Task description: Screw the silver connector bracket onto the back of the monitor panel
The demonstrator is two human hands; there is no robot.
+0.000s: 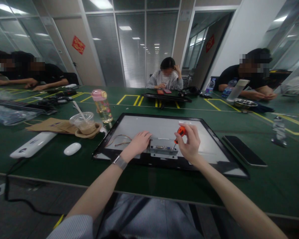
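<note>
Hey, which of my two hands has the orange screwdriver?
Your right hand holds the orange screwdriver; your left hand is at the left end of the metal bracket, with no tool visible.

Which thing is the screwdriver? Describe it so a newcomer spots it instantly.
On the green table, find the large black-framed panel. Near its front edge sits a metal box with ports; the right hand holds the screwdriver at the box's right end. The tool's orange-and-black handle sets it apart from the grey box and pale panel.
</note>
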